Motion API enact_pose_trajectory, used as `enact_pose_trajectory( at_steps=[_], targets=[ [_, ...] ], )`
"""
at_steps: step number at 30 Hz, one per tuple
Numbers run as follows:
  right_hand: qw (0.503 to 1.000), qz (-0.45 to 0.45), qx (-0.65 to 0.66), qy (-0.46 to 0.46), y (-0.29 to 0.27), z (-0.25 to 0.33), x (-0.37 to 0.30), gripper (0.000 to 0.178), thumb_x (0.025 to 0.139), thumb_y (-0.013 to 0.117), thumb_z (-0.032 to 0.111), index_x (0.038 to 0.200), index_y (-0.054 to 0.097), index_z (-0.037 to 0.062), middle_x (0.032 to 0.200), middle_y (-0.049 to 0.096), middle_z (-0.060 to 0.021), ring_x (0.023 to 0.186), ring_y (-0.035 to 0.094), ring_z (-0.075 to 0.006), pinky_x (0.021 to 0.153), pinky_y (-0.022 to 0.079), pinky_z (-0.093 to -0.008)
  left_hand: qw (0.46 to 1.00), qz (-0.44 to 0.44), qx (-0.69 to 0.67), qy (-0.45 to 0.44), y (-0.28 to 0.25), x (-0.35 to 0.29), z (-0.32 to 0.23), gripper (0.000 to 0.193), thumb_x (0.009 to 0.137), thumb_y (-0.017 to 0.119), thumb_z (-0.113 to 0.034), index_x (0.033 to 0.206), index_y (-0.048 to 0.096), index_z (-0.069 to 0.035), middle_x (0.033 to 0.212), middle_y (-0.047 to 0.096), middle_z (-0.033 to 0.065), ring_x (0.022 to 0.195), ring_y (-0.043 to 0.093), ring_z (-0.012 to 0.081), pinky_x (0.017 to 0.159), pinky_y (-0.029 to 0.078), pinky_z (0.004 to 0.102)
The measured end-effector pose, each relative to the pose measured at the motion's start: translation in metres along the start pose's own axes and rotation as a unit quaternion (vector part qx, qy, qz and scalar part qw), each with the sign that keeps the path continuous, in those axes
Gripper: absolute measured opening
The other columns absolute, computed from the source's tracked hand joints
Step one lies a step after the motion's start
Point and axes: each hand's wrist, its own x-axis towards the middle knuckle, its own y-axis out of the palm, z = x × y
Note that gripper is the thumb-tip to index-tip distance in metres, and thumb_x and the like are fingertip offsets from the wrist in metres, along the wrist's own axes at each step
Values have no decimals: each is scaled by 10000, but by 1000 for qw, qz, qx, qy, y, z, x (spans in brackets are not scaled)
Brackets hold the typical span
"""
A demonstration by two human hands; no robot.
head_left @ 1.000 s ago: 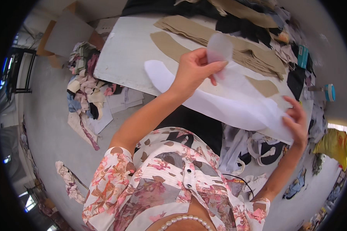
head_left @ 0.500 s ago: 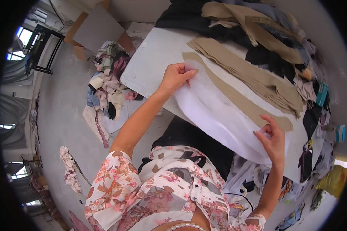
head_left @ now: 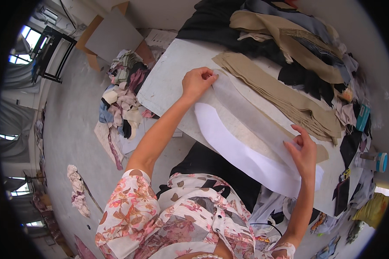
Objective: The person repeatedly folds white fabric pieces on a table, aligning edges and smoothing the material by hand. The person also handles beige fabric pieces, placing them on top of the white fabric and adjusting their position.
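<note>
Over the table my left hand (head_left: 198,83) pinches the left end of a thin translucent whitish fabric strip (head_left: 242,102). My right hand (head_left: 304,153) is at the strip's other end, thumb and fingers bent on its edge, the index finger raised. Beneath the translucent strip lies a curved tan fabric strip (head_left: 322,154), mostly covered, its right end showing past my right hand. Nearer to me, a white curved strip (head_left: 233,142) lies along the table's front edge. Behind is a layered stack of tan strips (head_left: 281,97).
The pale table (head_left: 166,71) carries black cloth (head_left: 207,26) and heaped tan and grey fabric (head_left: 302,47) at the back. A dark phone-like object (head_left: 342,196) lies at the right. Fabric scraps (head_left: 123,103) are piled left of the table, near an open cardboard box (head_left: 112,36).
The translucent strip has moved away from me, off the white strip and onto the tan one. The white strip now lies separate near the front edge. Both hands keep their grip.
</note>
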Motion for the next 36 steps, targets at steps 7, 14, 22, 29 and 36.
enact_pose_trajectory(
  at_steps=[7,14,22,29,36],
  targets=[
    [1000,-7,7,1,5,-1,8,493,730,738,16,1200,595,54,626,544,-36,572,464,-125,574,393,-257,997,-38,60,9,3,3,-2,209,794,737,-305,856,730,-106,728,692,27,678,654,192,630,492,329],
    [1000,-4,-3,1,8,2,11,493,732,743,19,1199,591,56,620,521,-36,567,450,-129,570,392,-263,997,-28,77,-6,2,5,-7,213,794,740,-301,885,725,-109,735,693,26,689,660,197,634,496,337],
    [1000,-7,2,-13,13,-2,15,485,723,744,29,1185,602,62,620,510,-42,569,436,-127,554,379,-272,983,-72,112,129,-12,-8,-9,395,874,659,-265,1242,607,-132,1076,651,85,964,630,225,840,484,357],
    [1000,-4,27,-2,5,-7,16,465,731,731,39,1180,607,54,639,537,-24,577,448,-133,565,386,-275,888,240,248,305,-18,-36,-15,579,992,384,-439,1494,355,-151,1602,167,123,1489,84,309,1199,30,495],
    [1000,-23,4,1,7,-16,21,472,731,744,60,1184,609,62,666,554,-28,605,490,-143,583,412,-285,885,260,259,286,-17,-34,-8,611,989,371,-460,1512,319,-148,1612,130,117,1490,84,299,1200,34,490]
  ],
)
